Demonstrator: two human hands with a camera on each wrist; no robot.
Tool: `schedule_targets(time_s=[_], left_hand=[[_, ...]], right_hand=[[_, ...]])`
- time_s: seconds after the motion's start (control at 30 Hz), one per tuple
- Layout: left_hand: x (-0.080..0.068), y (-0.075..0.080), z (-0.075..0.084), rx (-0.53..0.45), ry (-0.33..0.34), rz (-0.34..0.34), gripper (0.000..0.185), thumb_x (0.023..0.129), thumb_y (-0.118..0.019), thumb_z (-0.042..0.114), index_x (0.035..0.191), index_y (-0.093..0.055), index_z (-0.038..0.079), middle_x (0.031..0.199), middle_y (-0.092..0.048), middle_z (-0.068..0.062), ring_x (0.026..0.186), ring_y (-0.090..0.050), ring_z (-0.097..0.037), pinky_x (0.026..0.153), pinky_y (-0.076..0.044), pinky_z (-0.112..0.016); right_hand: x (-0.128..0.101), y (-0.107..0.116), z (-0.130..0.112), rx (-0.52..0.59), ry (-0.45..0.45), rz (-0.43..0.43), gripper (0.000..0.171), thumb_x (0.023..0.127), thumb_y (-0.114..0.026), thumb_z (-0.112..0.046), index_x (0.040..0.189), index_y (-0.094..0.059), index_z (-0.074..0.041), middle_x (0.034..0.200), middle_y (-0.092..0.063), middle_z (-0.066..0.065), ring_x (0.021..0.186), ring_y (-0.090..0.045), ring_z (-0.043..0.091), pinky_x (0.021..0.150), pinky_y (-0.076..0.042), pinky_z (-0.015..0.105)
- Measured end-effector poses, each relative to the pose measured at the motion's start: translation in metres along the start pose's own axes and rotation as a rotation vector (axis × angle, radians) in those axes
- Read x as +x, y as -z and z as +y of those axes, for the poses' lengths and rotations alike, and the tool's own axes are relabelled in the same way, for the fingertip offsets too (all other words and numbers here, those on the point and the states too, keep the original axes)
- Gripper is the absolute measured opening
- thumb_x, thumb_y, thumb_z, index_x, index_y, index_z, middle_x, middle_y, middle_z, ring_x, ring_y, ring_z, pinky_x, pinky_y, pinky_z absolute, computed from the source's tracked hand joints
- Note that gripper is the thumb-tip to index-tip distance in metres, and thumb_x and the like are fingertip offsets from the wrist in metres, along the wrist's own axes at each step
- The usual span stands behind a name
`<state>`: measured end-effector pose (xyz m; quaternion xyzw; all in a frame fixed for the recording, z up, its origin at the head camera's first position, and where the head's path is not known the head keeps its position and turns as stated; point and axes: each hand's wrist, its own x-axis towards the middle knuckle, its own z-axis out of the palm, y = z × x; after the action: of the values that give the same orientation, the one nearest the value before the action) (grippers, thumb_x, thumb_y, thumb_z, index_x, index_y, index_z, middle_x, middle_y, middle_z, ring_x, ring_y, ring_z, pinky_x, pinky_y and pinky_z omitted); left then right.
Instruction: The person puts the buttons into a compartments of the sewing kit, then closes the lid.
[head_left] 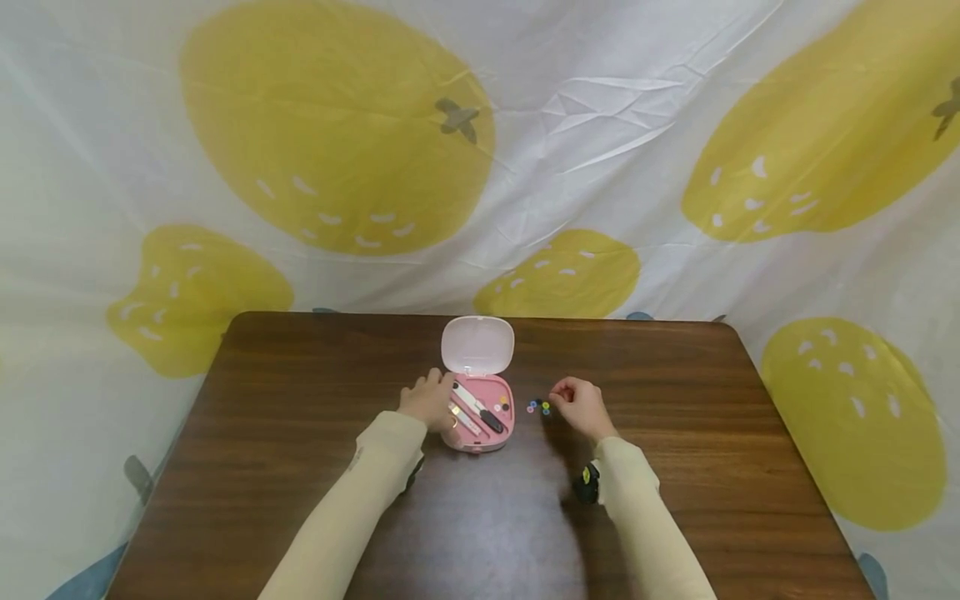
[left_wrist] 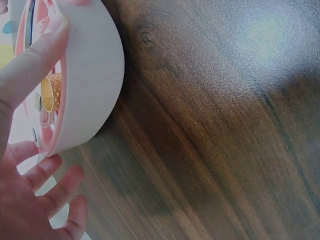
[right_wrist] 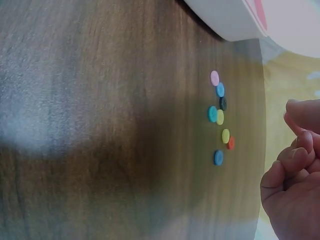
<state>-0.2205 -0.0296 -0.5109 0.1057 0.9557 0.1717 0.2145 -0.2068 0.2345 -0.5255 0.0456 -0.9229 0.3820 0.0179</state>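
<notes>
A small pink case (head_left: 480,429) lies open in the middle of the brown table, its pale lid (head_left: 477,344) standing up behind it. Inside lie a white tool (head_left: 468,398), a black-handled tool (head_left: 492,420) and a few coloured discs (head_left: 502,406). My left hand (head_left: 430,398) rests against the case's left side. In the left wrist view its thumb (left_wrist: 35,60) lies on the case (left_wrist: 90,75) rim, above a gold thimble (left_wrist: 50,92), with the fingers (left_wrist: 55,180) spread below. My right hand (head_left: 576,402) hovers with curled fingers (right_wrist: 292,160) beside several loose coloured discs (head_left: 537,407) (right_wrist: 220,117); nothing shows in it.
The dark wooden table (head_left: 300,467) stretches out on both sides of the case. A white cloth with a yellow fruit print (head_left: 337,125) hangs behind and round the table. A black wrist strap (head_left: 587,483) sits on my right sleeve.
</notes>
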Motion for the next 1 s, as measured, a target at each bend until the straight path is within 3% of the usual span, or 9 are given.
schedule_targets(time_s=[0.5, 1.0], left_hand=[[-0.002, 0.002, 0.001, 0.011, 0.007, -0.001, 0.107, 0.048, -0.088, 0.037, 0.137, -0.035, 0.011, 0.126, -0.039, -0.012, 0.113, -0.041, -0.03, 0.091, -0.035, -0.05], [0.0, 0.0, -0.001, 0.001, 0.003, 0.003, 0.109, 0.046, -0.089, 0.036, 0.137, -0.035, 0.012, 0.125, -0.039, -0.011, 0.113, -0.041, -0.029, 0.091, -0.035, -0.049]], right_hand=[[-0.006, -0.014, 0.019, -0.037, -0.109, -0.011, 0.005, 0.075, -0.065, -0.005, 0.076, -0.062, -0.001, 0.063, -0.053, 0.001, 0.059, -0.045, 0.011, 0.056, -0.037, 0.024], [-0.01, -0.027, 0.021, -0.084, -0.116, 0.006, 0.007, 0.074, -0.068, -0.004, 0.074, -0.061, -0.001, 0.06, -0.051, 0.001, 0.058, -0.046, 0.014, 0.056, -0.038, 0.027]])
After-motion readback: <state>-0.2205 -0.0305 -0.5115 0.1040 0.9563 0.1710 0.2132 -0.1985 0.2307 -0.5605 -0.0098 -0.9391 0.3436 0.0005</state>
